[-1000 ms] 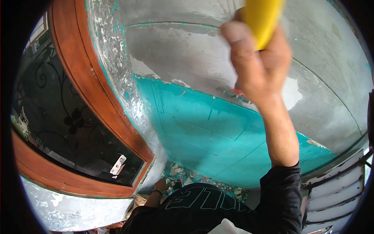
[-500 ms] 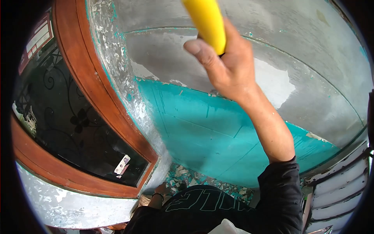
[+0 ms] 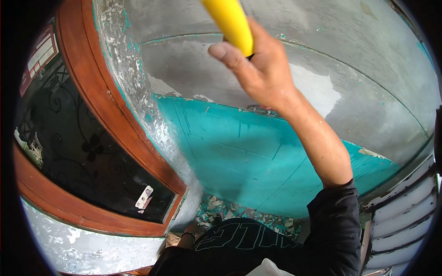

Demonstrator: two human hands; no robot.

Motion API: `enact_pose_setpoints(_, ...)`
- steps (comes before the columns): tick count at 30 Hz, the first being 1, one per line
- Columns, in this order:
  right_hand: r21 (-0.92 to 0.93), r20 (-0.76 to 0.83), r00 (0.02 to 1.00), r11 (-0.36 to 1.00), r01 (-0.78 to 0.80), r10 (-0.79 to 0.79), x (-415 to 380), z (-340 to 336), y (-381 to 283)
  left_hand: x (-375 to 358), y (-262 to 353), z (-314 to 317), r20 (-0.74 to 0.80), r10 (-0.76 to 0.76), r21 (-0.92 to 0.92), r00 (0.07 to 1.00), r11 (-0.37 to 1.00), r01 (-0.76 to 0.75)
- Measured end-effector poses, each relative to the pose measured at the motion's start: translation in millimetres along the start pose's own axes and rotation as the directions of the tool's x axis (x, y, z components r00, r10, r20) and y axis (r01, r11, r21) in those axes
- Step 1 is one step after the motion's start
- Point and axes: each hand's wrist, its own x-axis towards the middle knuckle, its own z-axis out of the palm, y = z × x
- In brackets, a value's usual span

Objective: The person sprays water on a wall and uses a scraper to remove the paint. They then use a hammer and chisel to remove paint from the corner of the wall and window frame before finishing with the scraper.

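My right hand (image 3: 262, 69) is raised in front of the wall, its fingers wrapped round a yellow tool (image 3: 232, 27) whose far end runs out of the top of the view. Behind it, the wall's upper part is bare grey plaster (image 3: 193, 64), and turquoise paint (image 3: 239, 152) covers the lower part, with a ragged edge between them. Low at my left side, my left hand (image 3: 192, 228) hangs beside the wall corner, with a dark band at the wrist. Its fingers are too small and shadowed to make out.
A brown wooden frame (image 3: 133, 138) round dark glass (image 3: 92, 147) stands on the left. Paint flakes (image 3: 248, 216) litter the floor at the wall's foot. At the lower right are whitish slats with dark edges (image 3: 400, 230).
My right hand and the yellow tool have shifted slightly left and up in the view. The wall and frame have also shifted a little left as the camera moved.
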Motion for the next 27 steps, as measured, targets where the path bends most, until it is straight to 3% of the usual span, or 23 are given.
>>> enact_pose_setpoints(2, 0.053, -0.036, 0.998, 0.998, -0.045, 0.047, 6, -15, -10, -5, 4, -9, -0.045, 0.01, -0.086, 0.999, 0.996, -0.014)
enact_pose_setpoints(7, 0.101, 0.014, 1.0, 0.995, 0.007, -0.008, -10, -26, -2, 0, 13, -24, -0.034, -0.007, -0.057, 0.999, 0.998, 0.005)
enact_pose_setpoints(9, 0.179, -0.048, 0.99, 0.976, -0.125, 0.136, -11, -32, -10, 1, 16, -28, -0.063, 0.002, -0.089, 0.998, 0.996, -0.007)
enact_pose_setpoints(10, 0.174, -0.03, 0.996, 0.982, -0.076, 0.083, -9, -46, -8, 3, 16, -28, -0.059, -0.002, -0.098, 0.998, 0.995, -0.004)
enact_pose_setpoints(11, 0.266, -0.046, 0.983, 0.951, -0.158, 0.176, -10, -55, -14, 6, 16, -28, -0.055, -0.004, -0.109, 0.998, 0.994, -0.002)
enact_pose_setpoints(13, 0.229, -0.126, 0.98, 0.965, -0.125, 0.157, -18, -51, -4, 9, 9, -22, -0.053, -0.002, -0.095, 0.999, 0.995, -0.003)
enact_pose_setpoints(16, 0.165, -0.033, 0.991, 0.979, -0.119, 0.126, -17, -56, -8, 4, 10, -24, -0.043, -0.014, -0.063, 0.999, 0.998, 0.011)
enact_pose_setpoints(17, 0.09, -0.065, 0.987, 0.986, -0.138, 0.144, -14, -64, -13, 1, 9, -26, -0.029, -0.026, -0.047, 0.999, 0.999, 0.025)
enact_pose_setpoints(19, 0.215, -0.096, 0.99, 0.973, -0.081, 0.104, -12, -83, -15, 9, -6, -17, -0.054, 0.0, -0.05, 0.999, 0.999, -0.002)
enact_pose_setpoints(21, 0.104, -0.037, 0.991, 0.986, -0.128, 0.132, -22, -81, -7, 11, -7, -13, -0.075, 0.028, -0.05, 0.997, 0.998, -0.032)
enact_pose_setpoints(23, 0.156, -0.042, 0.995, 0.984, -0.087, 0.095, -27, -74, -14, 13, -6, -14, -0.06, -0.008, -0.022, 0.998, 1.0, 0.006)
enact_pose_setpoints(25, 0.092, -0.08, 0.997, 0.996, -0.005, 0.013, -18, -89, -19, 15, -8, -13, -0.069, 0.018, -0.02, 0.997, 1.0, -0.02)
enact_pose_setpoints(26, 0.174, -0.085, 0.996, 0.985, -0.02, 0.036, -16, -102, -19, 19, -8, -11, -0.084, 0.043, -0.031, 0.996, 0.998, -0.046)
enact_pose_setpoints(27, 0.367, -0.078, 0.979, 0.918, -0.15, 0.191, -23, -111, -25, 31, -11, -7, -0.082, 0.051, -0.028, 0.995, 0.998, -0.053)
